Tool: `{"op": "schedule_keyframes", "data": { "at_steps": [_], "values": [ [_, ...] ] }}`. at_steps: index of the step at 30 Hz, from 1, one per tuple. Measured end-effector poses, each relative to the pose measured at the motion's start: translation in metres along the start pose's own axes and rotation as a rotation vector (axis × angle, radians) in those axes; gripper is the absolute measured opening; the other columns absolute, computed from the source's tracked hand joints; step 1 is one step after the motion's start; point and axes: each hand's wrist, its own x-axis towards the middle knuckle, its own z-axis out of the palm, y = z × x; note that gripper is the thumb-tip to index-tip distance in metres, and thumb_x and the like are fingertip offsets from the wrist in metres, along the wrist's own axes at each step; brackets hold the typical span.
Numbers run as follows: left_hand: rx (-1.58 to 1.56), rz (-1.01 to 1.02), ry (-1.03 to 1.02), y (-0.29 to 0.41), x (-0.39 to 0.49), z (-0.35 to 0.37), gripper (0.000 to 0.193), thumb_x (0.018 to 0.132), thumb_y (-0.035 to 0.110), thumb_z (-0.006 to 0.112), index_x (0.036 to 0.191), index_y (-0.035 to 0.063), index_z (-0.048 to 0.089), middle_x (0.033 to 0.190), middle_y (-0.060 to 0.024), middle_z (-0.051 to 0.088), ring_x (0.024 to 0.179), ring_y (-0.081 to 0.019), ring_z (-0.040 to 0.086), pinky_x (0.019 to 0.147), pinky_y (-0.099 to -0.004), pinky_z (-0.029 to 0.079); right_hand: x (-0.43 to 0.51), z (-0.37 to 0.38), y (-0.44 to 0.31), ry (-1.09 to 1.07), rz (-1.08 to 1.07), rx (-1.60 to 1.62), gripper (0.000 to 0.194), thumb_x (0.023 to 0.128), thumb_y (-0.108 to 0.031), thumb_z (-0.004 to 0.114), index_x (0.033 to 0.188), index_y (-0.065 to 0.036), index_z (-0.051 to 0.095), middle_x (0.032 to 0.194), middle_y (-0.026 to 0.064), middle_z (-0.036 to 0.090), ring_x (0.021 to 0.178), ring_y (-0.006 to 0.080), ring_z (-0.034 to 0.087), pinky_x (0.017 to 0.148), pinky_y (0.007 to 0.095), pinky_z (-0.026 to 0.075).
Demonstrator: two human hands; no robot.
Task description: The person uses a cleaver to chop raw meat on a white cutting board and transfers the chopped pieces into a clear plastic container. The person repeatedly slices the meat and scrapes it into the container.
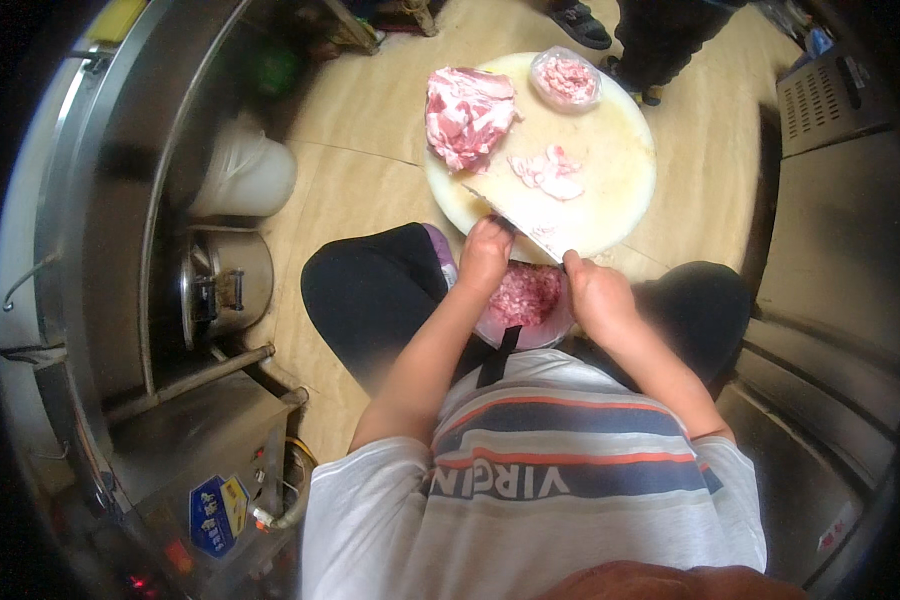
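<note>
My right hand (596, 289) grips one end of a long blade (529, 231), which slants across the near edge of a round white cutting board (630, 180). At the blade's left part, my left hand (486, 251) is closed around a dark piece, perhaps a handle. Below the blade, between my hands, a clear bag or bowl holds minced meat (526, 294). A large piece of raw meat (469, 116) lies at the board's far left. Pale fatty scraps (551, 172) lie near its middle, and a plastic-lined container of chopped meat (566, 81) stands at the far edge.
A white bucket (259, 176) and a steel pot (232, 289) stand at left, under a metal counter. Another person's leg (664, 37) and sandalled foot (581, 26) are beyond the board. A steel cabinet (840, 240) runs along the right.
</note>
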Motion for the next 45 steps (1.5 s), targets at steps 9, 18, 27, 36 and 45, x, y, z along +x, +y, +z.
{"op": "schedule_keyframes", "data": {
  "at_steps": [9,18,27,36,45],
  "values": [
    [-0.005,-0.024,0.009,-0.007,-0.008,0.018,0.006,0.062,-0.001,0.061,0.068,-0.0017,0.061,0.075,-0.0162,0.058,0.081,-0.0333,0.055,0.075,-0.0412,0.047,0.042,0.016,-0.012,-0.051,-0.028,0.029,0.012,0.081,-0.005,0.045,0.09,0.001,0.049,0.076,0.0215,0.062,0.07,0.0357,0.063,0.061,0.0433,0.051],
    [-0.005,0.004,0.042,-0.003,-0.004,0.008,0.001,0.065,0.001,0.059,0.065,0.0019,0.06,0.073,-0.0126,0.056,0.08,-0.0304,0.056,0.074,-0.0403,0.047,0.039,0.016,-0.009,-0.022,-0.022,0.039,0.013,0.082,-0.005,0.043,0.093,0.001,0.048,0.081,0.0225,0.062,0.074,0.0378,0.062,0.065,0.0458,0.049],
    [-0.065,-0.015,0.148,0.005,0.002,0.001,0.017,0.07,0.002,0.063,0.085,0.0052,0.069,0.103,-0.0172,0.059,0.097,-0.0345,0.056,0.086,-0.0413,0.046,0.015,-0.008,0.007,-0.114,0.079,0.066,0.015,0.08,-0.001,0.043,0.093,0.002,0.048,0.078,0.0252,0.061,0.074,0.0413,0.06,0.066,0.049,0.048],
    [-0.003,-0.021,0.068,-0.004,-0.001,0.009,0.011,0.067,-0.003,0.056,0.075,-0.0005,0.063,0.08,-0.0135,0.059,0.082,-0.0305,0.056,0.073,-0.0389,0.048,0.032,0.003,-0.008,-0.133,0.013,0.084,0.014,0.08,-0.002,0.043,0.092,0.004,0.048,0.077,0.0249,0.061,0.075,0.0403,0.061,0.065,0.0478,0.048],
    [0.042,-0.005,0.085,0.0,0.003,0.002,0.006,0.067,0.001,0.057,0.07,0.0015,0.062,0.077,-0.0113,0.058,0.08,-0.0289,0.056,0.071,-0.0387,0.049,0.06,0.011,-0.018,-0.044,-0.031,0.115,0.014,0.081,-0.003,0.043,0.093,0.002,0.047,0.08,0.0246,0.062,0.078,0.04,0.061,0.066,0.0475,0.048]
  ]
}}
